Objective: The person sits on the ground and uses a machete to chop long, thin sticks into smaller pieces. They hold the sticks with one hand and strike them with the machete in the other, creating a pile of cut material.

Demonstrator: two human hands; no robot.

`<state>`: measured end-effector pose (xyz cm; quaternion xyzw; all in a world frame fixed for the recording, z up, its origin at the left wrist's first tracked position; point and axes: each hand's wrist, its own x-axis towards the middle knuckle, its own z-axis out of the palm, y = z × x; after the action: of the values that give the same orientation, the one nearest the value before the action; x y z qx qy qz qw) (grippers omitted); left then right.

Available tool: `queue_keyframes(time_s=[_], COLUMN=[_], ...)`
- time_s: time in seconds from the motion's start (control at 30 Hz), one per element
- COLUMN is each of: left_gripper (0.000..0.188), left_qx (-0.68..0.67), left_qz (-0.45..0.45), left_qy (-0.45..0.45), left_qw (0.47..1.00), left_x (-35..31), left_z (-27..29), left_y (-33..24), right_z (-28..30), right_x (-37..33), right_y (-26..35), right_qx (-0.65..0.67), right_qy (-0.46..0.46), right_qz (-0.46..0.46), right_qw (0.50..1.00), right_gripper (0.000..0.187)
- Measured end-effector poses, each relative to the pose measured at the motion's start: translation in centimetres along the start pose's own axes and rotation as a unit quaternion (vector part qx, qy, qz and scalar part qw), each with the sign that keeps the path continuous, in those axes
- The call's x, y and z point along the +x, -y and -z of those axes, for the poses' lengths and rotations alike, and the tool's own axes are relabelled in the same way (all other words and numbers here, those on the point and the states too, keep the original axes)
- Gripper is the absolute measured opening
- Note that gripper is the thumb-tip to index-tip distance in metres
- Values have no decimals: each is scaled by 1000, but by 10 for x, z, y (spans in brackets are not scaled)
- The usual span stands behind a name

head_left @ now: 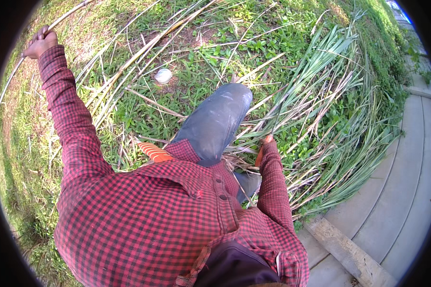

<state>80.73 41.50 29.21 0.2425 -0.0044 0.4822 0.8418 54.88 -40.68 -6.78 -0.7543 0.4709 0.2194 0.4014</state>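
Head view: clenched around stalk with left hand, orange handle with right hand, seemingly positioning stalk, next needing steadiness.

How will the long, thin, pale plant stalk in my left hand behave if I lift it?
The long, thin, pale plant stalk is probably light, given how slender it looks. Its ends may swing or dip, since it extends past your left hand both ways. The thinner-looking lower stretch might flex.

Red-and-black checked shirt, long sleeves, dark buttons, smudged grey legwear
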Motion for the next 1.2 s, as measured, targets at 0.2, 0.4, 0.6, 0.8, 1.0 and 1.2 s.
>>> queue_keyframes(time_s=[0.2,0.4,0.6,0.8,1.0,1.2], left_gripper=[57,51,40,35,20,44], left_qx=[26,104,105,94,86,581], left_qz=[-40,-98,-71,-108,-26,262], left_qy=[-15,-64,-161,-169,-74,13], left_qw=[999,988,979,975,993,771], left_x=[-37,-62,-36,-5,151,52], left_z=[-26,-13,25,65,146,153], left_y=[22,19,9,6,-68,31], right_z=[-53,-49,-57,-59,-78,-66], right_x=[-41,-97,-83,-56,-50,-58], right_y=[-5,30,16,-10,4,-7], right_qx=[65,156,167,196,114,82], right_qy=[-10,19,-5,-12,11,-31], right_qz=[14,23,64,67,63,44], right_qw=[998,987,984,978,991,995], right_gripper=[79,77,71,64,66,66])
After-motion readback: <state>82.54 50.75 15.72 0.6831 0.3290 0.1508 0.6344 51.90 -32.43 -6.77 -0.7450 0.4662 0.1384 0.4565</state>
